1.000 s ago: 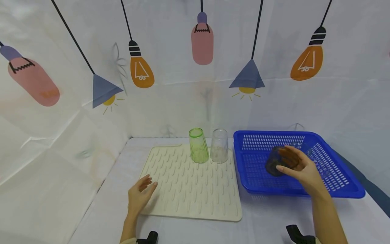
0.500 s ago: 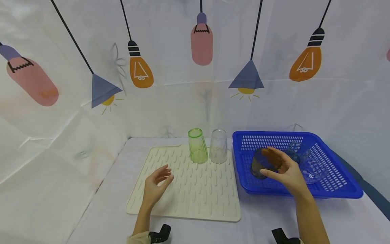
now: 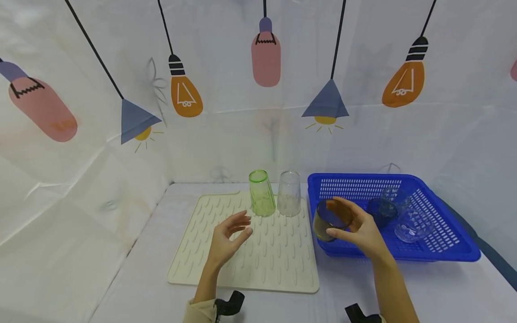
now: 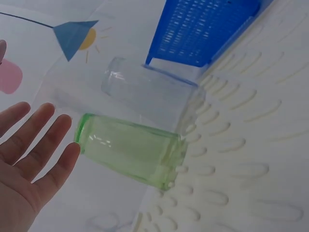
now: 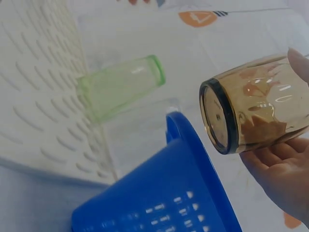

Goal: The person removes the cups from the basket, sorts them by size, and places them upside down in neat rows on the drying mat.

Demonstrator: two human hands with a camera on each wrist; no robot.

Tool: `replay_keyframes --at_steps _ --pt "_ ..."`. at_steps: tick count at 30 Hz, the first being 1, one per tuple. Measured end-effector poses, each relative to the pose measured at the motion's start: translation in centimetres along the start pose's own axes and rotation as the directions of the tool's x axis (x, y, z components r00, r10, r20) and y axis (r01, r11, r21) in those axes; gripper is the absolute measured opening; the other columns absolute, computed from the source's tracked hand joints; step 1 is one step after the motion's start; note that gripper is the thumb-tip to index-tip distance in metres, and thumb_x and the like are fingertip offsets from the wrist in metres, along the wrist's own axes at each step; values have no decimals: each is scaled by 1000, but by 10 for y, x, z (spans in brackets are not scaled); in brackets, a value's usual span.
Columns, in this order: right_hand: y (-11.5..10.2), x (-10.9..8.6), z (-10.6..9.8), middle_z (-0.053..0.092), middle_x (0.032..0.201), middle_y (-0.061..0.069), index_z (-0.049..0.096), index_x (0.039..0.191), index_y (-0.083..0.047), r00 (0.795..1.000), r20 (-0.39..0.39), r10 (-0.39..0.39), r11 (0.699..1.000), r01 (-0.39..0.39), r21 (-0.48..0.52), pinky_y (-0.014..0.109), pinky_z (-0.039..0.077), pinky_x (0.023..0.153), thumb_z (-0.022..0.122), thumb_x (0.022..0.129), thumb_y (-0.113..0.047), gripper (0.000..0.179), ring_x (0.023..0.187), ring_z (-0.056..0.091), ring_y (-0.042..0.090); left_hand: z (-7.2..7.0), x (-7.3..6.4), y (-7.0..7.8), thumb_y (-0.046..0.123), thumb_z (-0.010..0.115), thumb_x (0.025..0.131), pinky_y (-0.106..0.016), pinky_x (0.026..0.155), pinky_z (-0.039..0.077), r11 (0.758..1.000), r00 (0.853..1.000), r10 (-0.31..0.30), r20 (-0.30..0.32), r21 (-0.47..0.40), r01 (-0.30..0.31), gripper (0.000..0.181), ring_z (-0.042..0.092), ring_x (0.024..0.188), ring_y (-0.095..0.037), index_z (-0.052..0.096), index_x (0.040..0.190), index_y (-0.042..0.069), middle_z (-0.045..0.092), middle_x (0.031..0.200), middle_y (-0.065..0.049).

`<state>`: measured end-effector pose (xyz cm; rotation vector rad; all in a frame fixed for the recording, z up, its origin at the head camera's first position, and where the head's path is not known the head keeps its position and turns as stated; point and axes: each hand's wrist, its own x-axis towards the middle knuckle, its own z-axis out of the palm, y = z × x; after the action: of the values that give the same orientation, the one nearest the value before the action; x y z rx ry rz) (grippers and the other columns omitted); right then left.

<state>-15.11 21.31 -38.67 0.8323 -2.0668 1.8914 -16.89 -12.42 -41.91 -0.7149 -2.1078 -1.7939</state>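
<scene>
My right hand [image 3: 363, 233] grips an amber drinking glass [image 3: 324, 224] over the left edge of the blue basket [image 3: 359, 183]. In the right wrist view the glass is tilted, its thick dark base facing the camera. Fingers and thumb curl round its sides. My left hand [image 3: 227, 240] hovers above the cream ribbed mat [image 3: 258, 264], fingers loosely spread and holding nothing. A green glass [image 3: 262, 196] and a clear glass [image 3: 289, 196] stand upright side by side at the mat's back right. In the left wrist view, the green glass [image 4: 128, 150] lies just beyond my fingertips.
Inside the basket, at its right half, sit a dark blue glass [image 3: 381, 211] and several clear glass pieces [image 3: 412, 228]. The basket stands right beside the mat on a white-covered table [image 3: 137, 273]. A white sheet [image 3: 226, 143] printed with lamps hangs behind.
The amber glass has travelled left with my right hand, from mid-basket to the basket's left edge. My left hand has moved right over the mat, towards the other hand.
</scene>
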Motion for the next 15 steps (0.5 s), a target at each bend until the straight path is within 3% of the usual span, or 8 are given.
replay_keyframes --at_steps 9,15 --pt "6 9 18 53 132 14 36 139 5 998 69 1 998 -5 61 23 39 103 69 75 14 73 123 51 12 27 13 10 -3 64 85 -51 87 50 996 992 40 121 -90 -29 45 61 101 -39 52 128 -5 62 112 -24" --pt "9 16 32 55 130 10 36 137 11 994 86 -68 993 59 104 24 40 102 68 75 15 69 121 53 14 42 21 17 3 65 87 -52 87 50 988 980 64 187 -147 -37 46 60 104 -39 51 130 -3 62 114 -22"
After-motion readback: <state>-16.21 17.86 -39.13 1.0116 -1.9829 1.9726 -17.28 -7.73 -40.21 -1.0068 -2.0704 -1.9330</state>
